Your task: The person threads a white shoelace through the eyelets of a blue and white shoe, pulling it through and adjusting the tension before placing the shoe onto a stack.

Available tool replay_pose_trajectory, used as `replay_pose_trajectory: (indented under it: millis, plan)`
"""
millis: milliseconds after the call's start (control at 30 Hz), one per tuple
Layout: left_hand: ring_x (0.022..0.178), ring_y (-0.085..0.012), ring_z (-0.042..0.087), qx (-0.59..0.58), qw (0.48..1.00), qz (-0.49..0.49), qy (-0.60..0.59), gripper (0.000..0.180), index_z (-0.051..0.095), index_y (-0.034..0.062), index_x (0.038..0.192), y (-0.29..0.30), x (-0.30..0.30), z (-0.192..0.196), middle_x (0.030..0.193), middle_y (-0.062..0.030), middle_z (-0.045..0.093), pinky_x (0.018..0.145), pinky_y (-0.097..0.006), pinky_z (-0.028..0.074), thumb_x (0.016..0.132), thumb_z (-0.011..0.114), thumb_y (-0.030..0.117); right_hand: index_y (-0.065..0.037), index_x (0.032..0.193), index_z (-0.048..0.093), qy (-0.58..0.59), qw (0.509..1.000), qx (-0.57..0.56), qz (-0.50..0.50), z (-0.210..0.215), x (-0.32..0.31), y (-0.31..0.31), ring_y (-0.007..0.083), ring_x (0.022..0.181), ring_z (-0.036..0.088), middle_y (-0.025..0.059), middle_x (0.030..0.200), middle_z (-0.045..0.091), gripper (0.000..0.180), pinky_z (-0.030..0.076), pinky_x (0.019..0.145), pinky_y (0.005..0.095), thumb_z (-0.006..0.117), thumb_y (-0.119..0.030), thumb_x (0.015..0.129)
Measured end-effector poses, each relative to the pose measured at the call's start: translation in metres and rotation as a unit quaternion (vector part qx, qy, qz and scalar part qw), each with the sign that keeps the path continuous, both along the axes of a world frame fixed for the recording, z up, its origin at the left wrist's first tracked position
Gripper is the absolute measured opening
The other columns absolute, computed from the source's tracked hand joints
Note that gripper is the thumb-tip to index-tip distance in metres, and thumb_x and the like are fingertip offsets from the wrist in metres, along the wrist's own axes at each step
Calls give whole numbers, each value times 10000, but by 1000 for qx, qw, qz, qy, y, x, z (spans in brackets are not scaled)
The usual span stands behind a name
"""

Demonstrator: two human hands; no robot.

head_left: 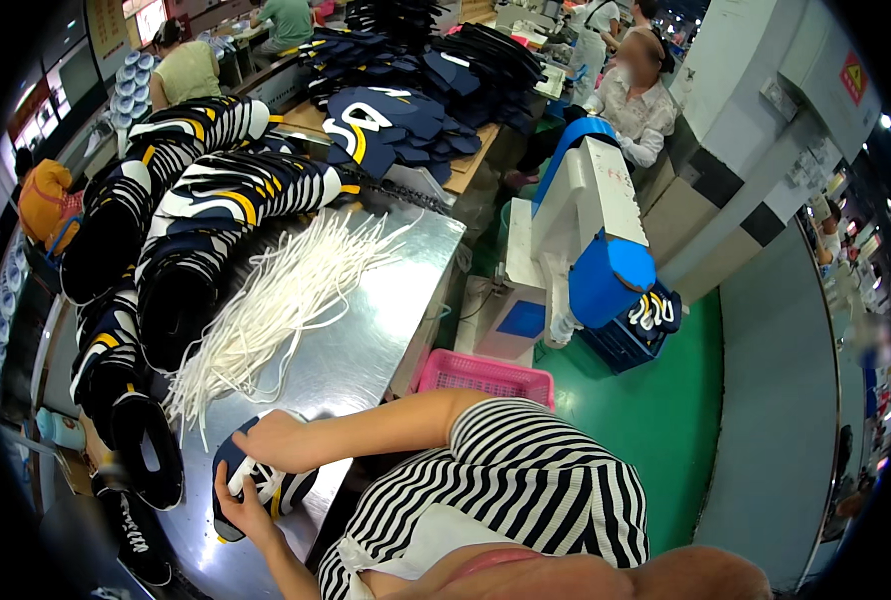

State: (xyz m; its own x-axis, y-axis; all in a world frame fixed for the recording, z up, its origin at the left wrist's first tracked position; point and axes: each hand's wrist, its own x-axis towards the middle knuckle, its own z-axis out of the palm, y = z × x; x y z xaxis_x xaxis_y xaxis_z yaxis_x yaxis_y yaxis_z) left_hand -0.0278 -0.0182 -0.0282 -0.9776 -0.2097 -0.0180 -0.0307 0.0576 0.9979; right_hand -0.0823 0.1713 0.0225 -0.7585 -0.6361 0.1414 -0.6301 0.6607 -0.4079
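A navy shoe upper (228, 458) with white and yellow trim lies on the metal table close to its front edge, white lace strands crossing its opening. My right hand (278, 441) is closed over the top of the upper, its fingertips turned down at the lacing; what exactly they pinch is hidden. My left hand (251, 508) grips the near side of the upper, thumb and fingers bent around the lace area. Just beyond my hands lies a loose heap of white shoelaces (276, 300).
Long nested rows of shoe uppers (231, 185) line the left of the metal table (396, 290). Navy cut pieces (396, 130) are piled behind. Right of the table are a pink basket (486, 376), a blue-and-white machine (591, 220) and a blue crate (621, 345). A co-worker (638, 110) sits beyond.
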Motion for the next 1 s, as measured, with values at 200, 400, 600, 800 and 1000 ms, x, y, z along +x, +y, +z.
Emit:
replay_pose_trajectory:
  millis: [200,400,600,800,1000]
  plan:
    - [1044,-220,598,-28,998,-27,39,549,499,-9,1319,4,-17,-29,1213,-148,572,938,-323,485,794,556,-156,-68,1040,595,-70,949,-292,-97,-75,-12,2,328,816,650,113,887,660,199,496,706,433,606,-134,852]
    - [1019,-226,594,-114,993,38,17,573,490,-5,1325,22,-14,-12,1200,-156,582,924,-328,479,765,583,-80,-72,961,610,-13,924,-373,-90,-73,1,0,331,766,643,106,835,653,135,492,670,437,588,-131,842]
    - [1018,-226,595,-157,987,33,15,616,456,8,1367,20,-16,-14,1210,-159,578,928,-326,476,772,587,-80,-64,962,616,-3,929,-359,-88,-75,3,-1,337,778,646,117,862,663,134,497,686,450,576,-138,858]
    - [980,-190,612,96,979,-162,-83,617,452,20,1359,7,2,40,1128,-124,613,884,-294,495,774,591,-117,-67,995,631,-28,934,-322,-153,-72,4,-9,340,801,652,122,872,675,169,500,714,445,582,-152,857]
    - [936,-167,618,115,978,-115,-127,513,511,33,1260,5,-4,40,1070,-96,625,847,-281,501,783,657,-89,-100,1010,676,-117,924,-357,-69,-43,1,8,277,747,677,92,811,694,191,513,643,375,672,-157,828]
